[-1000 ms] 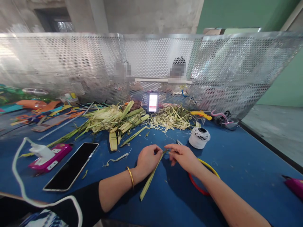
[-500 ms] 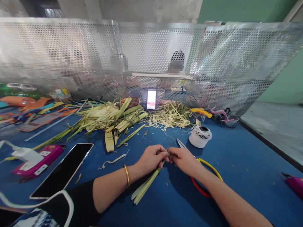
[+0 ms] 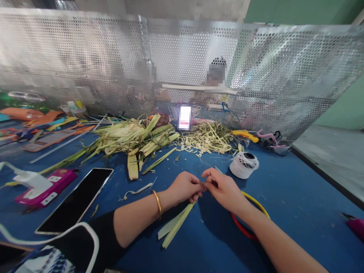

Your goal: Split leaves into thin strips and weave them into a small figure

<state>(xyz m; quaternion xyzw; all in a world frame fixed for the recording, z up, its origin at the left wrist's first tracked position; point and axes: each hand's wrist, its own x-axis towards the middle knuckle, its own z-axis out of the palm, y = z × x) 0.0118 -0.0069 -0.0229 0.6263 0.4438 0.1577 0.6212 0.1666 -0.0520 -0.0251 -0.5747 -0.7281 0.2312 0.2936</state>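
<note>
My left hand (image 3: pixel 183 187) is closed round the top end of a pale green leaf strip (image 3: pixel 174 224), which hangs down toward me in two split halves above the blue table (image 3: pixel 290 197). My right hand (image 3: pixel 224 187) pinches the same end of the strip, fingertips touching the left hand's. A gold bangle sits on my left wrist. Under my right forearm lies a red and yellow ring (image 3: pixel 250 216). A spool of white thread (image 3: pixel 243 165) stands just beyond my right hand.
A heap of green leaves (image 3: pixel 133 140) and a pile of shredded strips (image 3: pixel 207 138) lie at the back. A black phone (image 3: pixel 75 199), a pink power bank with white charger (image 3: pixel 42 184) sit left. A perforated metal screen (image 3: pixel 256 76) walls the table; people sit behind it.
The strip's lower end has split into two halves that spread apart. Both hands stay together at its top end and have shifted slightly; the camera tilted a little.
</note>
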